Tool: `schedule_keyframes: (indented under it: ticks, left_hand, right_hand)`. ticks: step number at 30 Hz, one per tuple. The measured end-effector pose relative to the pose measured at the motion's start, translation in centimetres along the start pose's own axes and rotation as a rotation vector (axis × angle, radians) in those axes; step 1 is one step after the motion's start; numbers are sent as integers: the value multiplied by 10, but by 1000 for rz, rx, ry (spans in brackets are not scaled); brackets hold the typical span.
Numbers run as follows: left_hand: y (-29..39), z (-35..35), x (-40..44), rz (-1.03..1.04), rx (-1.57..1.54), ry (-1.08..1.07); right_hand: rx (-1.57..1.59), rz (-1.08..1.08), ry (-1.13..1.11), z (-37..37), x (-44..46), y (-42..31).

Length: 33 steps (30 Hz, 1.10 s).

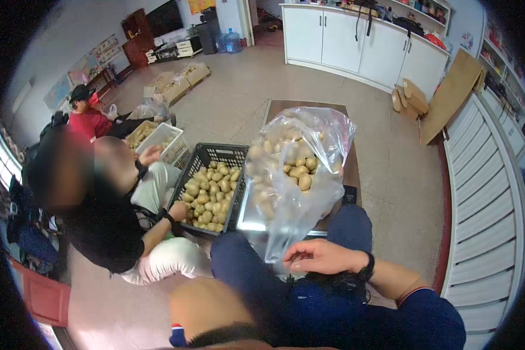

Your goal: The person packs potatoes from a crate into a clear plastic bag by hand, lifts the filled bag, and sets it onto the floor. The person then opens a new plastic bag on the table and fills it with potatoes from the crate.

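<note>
My right hand (324, 256) hovers over my lap, empty, its fingers loosely curled and apart. Its fingertips are beside the gathered end of a clear plastic bag (289, 224); whether they touch it I cannot tell. The bag lies partly open on a flat metal surface (246, 219) and is full of oval, yellow-brown produce (300, 169), like potatoes or kiwifruit. My left forearm shows blurred at the bottom, with that hand out of view. To the left stands a black plastic crate (201, 153) with more of the same produce.
A co-worker in black (108, 233) sits at my left, one hand (179, 211) at the crate. Beyond are a white crate (172, 143), another person in red (90, 121) and filled boxes (175, 84). A white slatted panel (484, 198) stands at right, near cardboard (452, 96).
</note>
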<state>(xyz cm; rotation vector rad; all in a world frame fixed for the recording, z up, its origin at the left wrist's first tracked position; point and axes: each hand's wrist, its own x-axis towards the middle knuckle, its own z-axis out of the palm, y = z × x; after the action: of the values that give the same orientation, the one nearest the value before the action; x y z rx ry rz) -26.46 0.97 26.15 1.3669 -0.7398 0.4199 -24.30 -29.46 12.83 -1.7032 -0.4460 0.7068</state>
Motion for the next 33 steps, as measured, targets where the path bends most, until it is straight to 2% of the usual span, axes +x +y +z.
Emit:
schedule_keyframes:
  ticks: [10,13,14,16,27,33]
  left_hand:
    - [-31,-3,54,145,-6,-77]
    - [-43,1,68,189,-17,-101]
    - [-47,3,73,198,-15,-104]
    - [-53,3,81,219,-13,-112]
    - [-60,9,112,346,2,-129]
    - [-28,6,145,330,50,-144]
  right_hand:
    - [-130,-735,453,-52,0,-123]
    - [-223,-858,594,-57,-12,-163]
    - [-244,-1083,811,-54,-13,-176]
    - [-363,-1247,892,-58,-14,-186]
    - [-512,-1339,916,-77,1,-189]
    - [-485,-1220,968,-75,-7,-219]
